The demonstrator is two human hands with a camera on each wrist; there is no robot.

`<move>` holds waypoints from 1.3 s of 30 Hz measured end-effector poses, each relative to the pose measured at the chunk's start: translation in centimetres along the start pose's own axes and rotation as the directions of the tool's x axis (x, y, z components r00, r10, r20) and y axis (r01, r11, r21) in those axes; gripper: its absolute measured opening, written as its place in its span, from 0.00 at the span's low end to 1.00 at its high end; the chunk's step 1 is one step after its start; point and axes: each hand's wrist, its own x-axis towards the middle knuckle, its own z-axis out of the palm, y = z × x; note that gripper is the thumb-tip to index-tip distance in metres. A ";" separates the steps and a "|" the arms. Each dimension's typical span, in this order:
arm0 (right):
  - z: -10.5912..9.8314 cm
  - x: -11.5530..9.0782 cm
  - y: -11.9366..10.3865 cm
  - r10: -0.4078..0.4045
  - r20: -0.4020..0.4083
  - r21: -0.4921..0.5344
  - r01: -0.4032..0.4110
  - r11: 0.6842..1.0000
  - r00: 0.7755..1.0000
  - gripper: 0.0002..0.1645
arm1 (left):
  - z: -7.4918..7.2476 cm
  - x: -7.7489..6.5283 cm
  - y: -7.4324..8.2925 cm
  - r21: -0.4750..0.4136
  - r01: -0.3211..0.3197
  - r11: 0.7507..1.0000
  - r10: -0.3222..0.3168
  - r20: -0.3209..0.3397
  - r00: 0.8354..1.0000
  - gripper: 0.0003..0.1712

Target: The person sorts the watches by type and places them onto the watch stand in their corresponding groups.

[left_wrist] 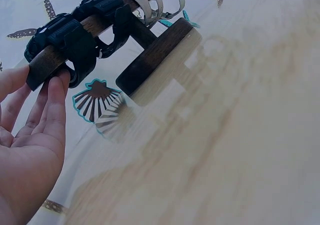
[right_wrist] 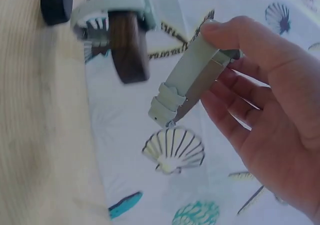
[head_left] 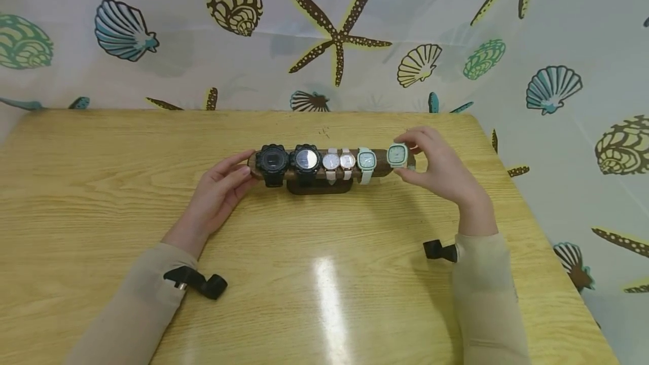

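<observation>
A dark wooden T-shaped watch stand (left_wrist: 155,55) stands on the table. My left hand (head_left: 217,191) grips the left end of its bar between thumb and fingers. Along the bar sit two black watches (head_left: 274,159), two small watches with pale straps (head_left: 332,161), and a mint-green watch (head_left: 367,160) near the right end. My right hand (head_left: 438,168) pinches a second mint-green watch (head_left: 398,154) by its sides, thumb on one side and fingers on the other. In the right wrist view, that watch's closed strap (right_wrist: 187,80) hangs apart from the bar end (right_wrist: 129,60).
The wooden table (head_left: 274,297) spreads under both arms and ends at a back edge. Behind and to the right hangs a white cloth (head_left: 182,72) printed with shells and starfish. A black camera mount (head_left: 203,283) sticks out from the left sleeve, another (head_left: 438,250) from the right.
</observation>
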 end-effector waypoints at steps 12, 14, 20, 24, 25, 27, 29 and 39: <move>1.1 -0.4 4.1 0.224 0.063 0.192 -0.232 0.954 0.973 0.29 | 0.0 0.0 0.0 0.009 0.006 1.000 -0.006 -0.008 1.000 0.22; 1.4 -0.3 4.3 0.208 0.085 0.221 -0.222 0.950 0.975 0.30 | 0.0 0.0 0.0 0.005 0.004 1.000 -0.004 -0.007 1.000 0.22; 2.1 -0.1 4.5 0.173 0.101 0.274 -0.194 0.942 0.980 0.30 | 0.0 0.0 -0.1 -0.010 -0.005 1.000 0.005 0.002 1.000 0.22; 2.2 -0.2 4.6 0.184 0.099 0.290 -0.205 0.935 0.978 0.31 | -0.1 0.0 -0.2 -0.004 -0.006 1.000 0.006 0.005 1.000 0.22; 2.3 -0.2 4.6 0.192 0.100 0.293 -0.213 0.932 0.976 0.31 | -0.1 -0.1 -0.2 -0.004 -0.005 1.000 0.006 0.006 1.000 0.22; 2.3 -0.2 4.5 0.214 0.105 0.297 -0.236 0.925 0.971 0.32 | -0.1 -0.1 -0.2 -0.002 -0.003 1.000 0.003 0.006 1.000 0.22; 2.3 -0.2 4.5 0.240 0.112 0.300 -0.263 0.917 0.964 0.33 | -0.1 -0.1 -0.2 -0.001 -0.001 1.000 0.001 0.004 1.000 0.22; 2.1 0.0 3.5 0.267 0.116 0.152 -0.283 0.947 0.957 0.36 | -0.1 0.0 -0.2 0.000 -0.006 1.000 0.006 0.014 1.000 0.23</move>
